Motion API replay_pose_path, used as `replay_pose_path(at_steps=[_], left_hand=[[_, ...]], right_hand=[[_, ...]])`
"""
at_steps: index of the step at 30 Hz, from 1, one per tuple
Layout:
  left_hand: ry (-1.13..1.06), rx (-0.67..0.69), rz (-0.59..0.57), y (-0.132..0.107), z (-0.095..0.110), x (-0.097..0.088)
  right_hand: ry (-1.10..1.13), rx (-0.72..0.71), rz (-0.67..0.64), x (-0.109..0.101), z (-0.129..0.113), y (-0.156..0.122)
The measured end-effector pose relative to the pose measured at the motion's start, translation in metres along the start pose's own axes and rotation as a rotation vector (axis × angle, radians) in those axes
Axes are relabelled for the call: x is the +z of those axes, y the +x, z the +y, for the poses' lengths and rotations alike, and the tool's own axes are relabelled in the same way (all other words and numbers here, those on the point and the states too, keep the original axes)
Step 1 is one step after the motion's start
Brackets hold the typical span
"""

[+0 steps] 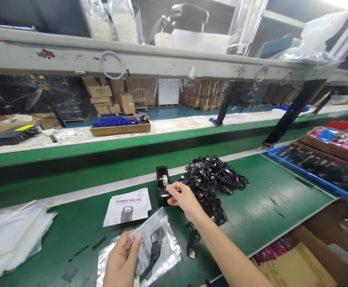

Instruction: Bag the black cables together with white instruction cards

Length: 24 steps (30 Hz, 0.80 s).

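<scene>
My left hand [122,259] grips a clear plastic bag [159,243] near the bottom edge; a folded leaflet and a coiled black cable show inside it. My right hand [182,197] reaches forward to a small black tape dispenser [162,183], its fingers pinched at the white tape end. A stack of printed leaflets [128,207] lies on the green table [257,207] just left of the dispenser. A heap of coiled black cables [212,179] lies right of it, and one loose cable [192,243] rests by my right forearm.
A pile of clear bags [11,235] lies at the far left. A blue tray [320,167] of dark items and cardboard boxes [317,255] stand on the right. Beyond a green conveyor [102,153], a box of blue parts [118,125] sits under an overhead shelf [132,56].
</scene>
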<state>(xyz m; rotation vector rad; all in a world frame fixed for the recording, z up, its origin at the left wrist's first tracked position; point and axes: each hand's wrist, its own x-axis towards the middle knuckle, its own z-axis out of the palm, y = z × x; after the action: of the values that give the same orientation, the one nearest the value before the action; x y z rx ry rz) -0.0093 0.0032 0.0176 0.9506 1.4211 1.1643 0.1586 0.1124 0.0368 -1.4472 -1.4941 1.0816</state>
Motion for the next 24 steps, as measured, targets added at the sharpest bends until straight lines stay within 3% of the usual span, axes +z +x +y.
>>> replay_pose_path(at_steps=[5,9,11,14,16,20,24], left_hand=[[-0.013,0.049,0.045,-0.001,0.0,0.001],[0.004,0.001,0.038,-0.001,0.003,-0.001],[0.031,0.0,0.004,-0.001,0.005,-0.002],[0.094,0.054,0.027,-0.005,0.005,0.001],[0.125,0.1,0.095,-0.01,0.003,0.005],[0.137,0.147,0.161,-0.019,-0.001,0.01],[0.063,0.095,0.162,-0.023,0.004,0.011]], right_hand=[[-0.007,-0.046,0.071,0.005,0.012,-0.023],[-0.064,-0.085,0.091,-0.002,0.011,-0.042],[0.016,-0.062,-0.028,-0.002,0.004,-0.055],[0.219,0.055,-0.307,0.008,-0.004,-0.07],[0.226,0.092,-0.347,0.019,-0.005,-0.074],[-0.019,0.05,-0.295,0.03,-0.006,-0.071],[-0.429,0.0,-0.213,0.027,-0.01,-0.072]])
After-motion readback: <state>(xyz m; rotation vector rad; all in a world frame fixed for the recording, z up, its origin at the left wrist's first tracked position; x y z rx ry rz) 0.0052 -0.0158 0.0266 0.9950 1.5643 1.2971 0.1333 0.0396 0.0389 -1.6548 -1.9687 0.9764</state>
